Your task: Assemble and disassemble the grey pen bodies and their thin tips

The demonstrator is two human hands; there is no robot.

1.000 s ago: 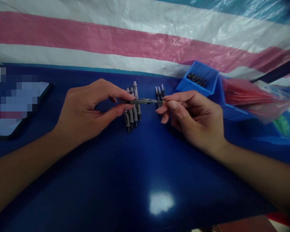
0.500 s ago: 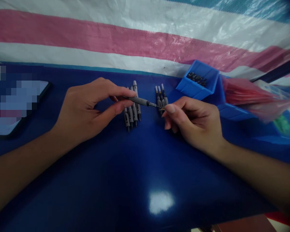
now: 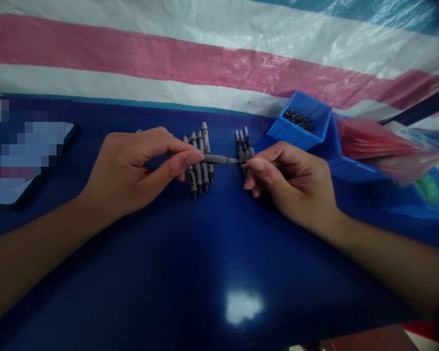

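Note:
My left hand [image 3: 142, 170] pinches a grey pen grip [image 3: 215, 159] between thumb and fingers, holding it nearly level. A thin pen refill [image 3: 236, 161] sticks out of the grip's right end. The thumb and forefinger of my right hand [image 3: 292, 180] are closed on the refill's far end, a bit of yellowish colour showing at the fingertips. Behind my left fingertips several grey pens with clear barrels [image 3: 205, 170] lie side by side. Close to my right fingertips lie several grey grips with refills [image 3: 244, 144], white ends pointing away; my fingers partly hide them.
A blue bin [image 3: 303, 119] of small dark parts stands at the back right. Beside it another blue bin [image 3: 354, 165] holds red plastic bags [image 3: 369, 146]. A phone-like device [image 3: 71, 131], partly pixelated, lies at left. Striped sheeting [image 3: 168, 58] hangs behind the blue table [image 3: 161, 273].
The grey grip has turned from slanting down to the right to nearly level. My left fingers have shifted toward its left end, and my right hand has barely moved.

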